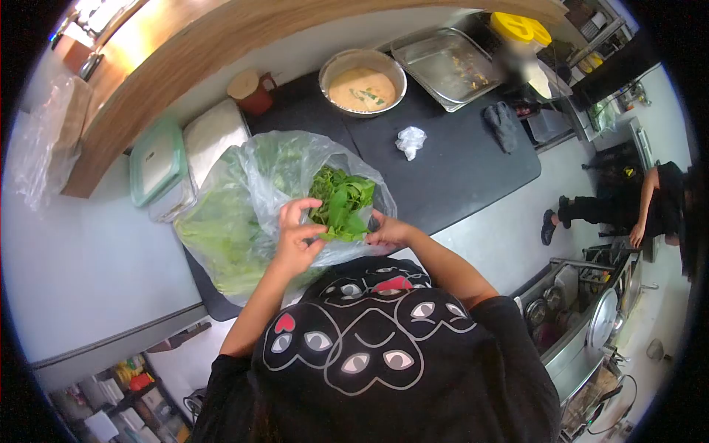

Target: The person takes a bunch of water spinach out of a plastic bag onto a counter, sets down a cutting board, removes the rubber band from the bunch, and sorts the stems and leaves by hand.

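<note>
A clear plastic bag [273,159] lies on the black worktop, its mouth gaping toward me, with leafy green herbs [341,204] bunched inside the opening. At the left side of the mouth is my left hand [295,240], thumb and fingers apart, its fingertips beside the leaves. My right hand [389,232] grips the bag's rim on the other side, close to the lower leaves; part of its fingers is hidden behind the plastic. Against this bag, to the left, rests a larger bag of pale green leafy vegetables [221,229].
Behind stand a metal bowl [362,57] of pale orange liquid, a steel tray [450,66] with food scraps and a brown jug [251,92]. Crumpled white plastic [410,142] and a dark cloth [502,125] lie rightward. Lidded containers [159,159] sit left. Another person [650,199] is far right.
</note>
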A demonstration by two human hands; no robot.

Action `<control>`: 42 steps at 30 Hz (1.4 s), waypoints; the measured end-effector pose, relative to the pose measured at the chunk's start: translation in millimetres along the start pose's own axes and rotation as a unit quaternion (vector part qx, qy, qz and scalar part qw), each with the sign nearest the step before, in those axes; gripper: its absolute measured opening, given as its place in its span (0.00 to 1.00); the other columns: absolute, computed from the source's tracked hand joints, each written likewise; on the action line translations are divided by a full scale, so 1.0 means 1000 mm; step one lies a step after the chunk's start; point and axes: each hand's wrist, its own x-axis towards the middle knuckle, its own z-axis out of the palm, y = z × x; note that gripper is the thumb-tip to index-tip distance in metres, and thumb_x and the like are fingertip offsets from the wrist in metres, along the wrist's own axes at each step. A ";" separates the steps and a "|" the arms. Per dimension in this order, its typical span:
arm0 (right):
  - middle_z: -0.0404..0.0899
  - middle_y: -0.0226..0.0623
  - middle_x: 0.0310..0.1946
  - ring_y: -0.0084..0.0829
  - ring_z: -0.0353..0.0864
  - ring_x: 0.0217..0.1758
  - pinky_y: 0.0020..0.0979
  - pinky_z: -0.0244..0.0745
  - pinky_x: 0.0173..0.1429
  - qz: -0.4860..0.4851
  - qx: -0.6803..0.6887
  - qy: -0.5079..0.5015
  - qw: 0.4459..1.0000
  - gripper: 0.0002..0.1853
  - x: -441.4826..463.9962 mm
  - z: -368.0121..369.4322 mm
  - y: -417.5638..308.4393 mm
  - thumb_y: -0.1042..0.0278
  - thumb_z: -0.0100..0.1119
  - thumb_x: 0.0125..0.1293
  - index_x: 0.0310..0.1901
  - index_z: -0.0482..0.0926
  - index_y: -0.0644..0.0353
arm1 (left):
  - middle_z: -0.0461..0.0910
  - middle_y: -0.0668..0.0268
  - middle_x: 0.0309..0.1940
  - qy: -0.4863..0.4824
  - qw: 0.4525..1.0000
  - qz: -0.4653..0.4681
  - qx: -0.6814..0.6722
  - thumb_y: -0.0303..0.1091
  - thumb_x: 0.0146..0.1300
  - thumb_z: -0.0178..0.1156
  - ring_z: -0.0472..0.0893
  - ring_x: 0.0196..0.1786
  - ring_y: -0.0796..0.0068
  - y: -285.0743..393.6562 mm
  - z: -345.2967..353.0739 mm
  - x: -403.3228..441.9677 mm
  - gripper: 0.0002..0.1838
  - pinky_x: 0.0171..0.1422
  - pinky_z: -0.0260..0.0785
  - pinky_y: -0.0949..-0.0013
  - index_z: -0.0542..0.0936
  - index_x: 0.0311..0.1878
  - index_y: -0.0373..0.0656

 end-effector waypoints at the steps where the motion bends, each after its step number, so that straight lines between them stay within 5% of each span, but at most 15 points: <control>1: 0.73 0.27 0.23 0.19 0.70 0.21 0.22 0.65 0.21 0.002 -0.007 0.009 1.000 0.53 -0.002 0.000 -0.001 0.67 0.71 0.47 0.69 0.43 0.38 | 0.71 0.60 0.51 -0.001 1.000 0.021 0.010 0.24 0.30 0.62 0.64 0.56 0.54 0.000 0.000 0.000 0.12 0.61 0.53 0.54 0.81 0.25 0.46; 12: 0.75 0.30 0.24 0.21 0.72 0.21 0.25 0.68 0.22 -0.020 -0.032 0.010 0.999 0.54 0.004 -0.005 0.011 0.65 0.71 0.47 0.70 0.41 0.40 | 0.71 0.62 0.47 0.012 0.991 0.103 0.084 0.26 0.31 0.62 0.66 0.54 0.54 0.007 0.004 -0.005 0.09 0.60 0.53 0.50 0.80 0.22 0.51; 24: 0.77 0.29 0.28 0.21 0.72 0.24 0.27 0.69 0.25 -0.065 0.019 -0.001 0.998 0.54 0.030 -0.006 0.035 0.68 0.71 0.46 0.70 0.42 0.40 | 0.72 0.72 0.34 -0.022 0.962 0.175 0.206 0.27 0.41 0.60 0.71 0.43 0.67 0.011 0.010 -0.010 0.13 0.56 0.55 0.52 0.81 0.31 0.58; 30: 0.77 0.29 0.29 0.20 0.73 0.25 0.25 0.69 0.26 -0.021 -0.022 0.012 0.999 0.53 -0.004 0.000 0.003 0.68 0.72 0.45 0.70 0.45 0.43 | 0.72 0.65 0.31 0.021 0.984 0.118 0.129 0.22 0.36 0.64 0.71 0.39 0.61 0.006 0.015 -0.005 0.12 0.49 0.58 0.57 0.77 0.29 0.42; 40: 0.76 0.29 0.26 0.18 0.71 0.22 0.22 0.65 0.21 -0.015 -0.024 0.004 1.000 0.54 -0.009 -0.002 -0.001 0.67 0.73 0.44 0.69 0.46 0.47 | 0.72 0.65 0.31 0.018 0.987 0.113 0.113 0.23 0.38 0.63 0.71 0.40 0.62 -0.003 0.014 -0.007 0.12 0.51 0.58 0.57 0.78 0.32 0.41; 42: 0.74 0.29 0.28 0.17 0.70 0.23 0.22 0.66 0.22 -0.067 -0.042 -0.013 0.997 0.44 0.010 -0.001 0.015 0.71 0.66 0.48 0.66 0.51 0.52 | 0.73 0.64 0.31 0.035 0.986 0.122 0.105 0.23 0.38 0.62 0.72 0.41 0.62 -0.007 0.017 -0.009 0.12 0.51 0.58 0.56 0.78 0.31 0.41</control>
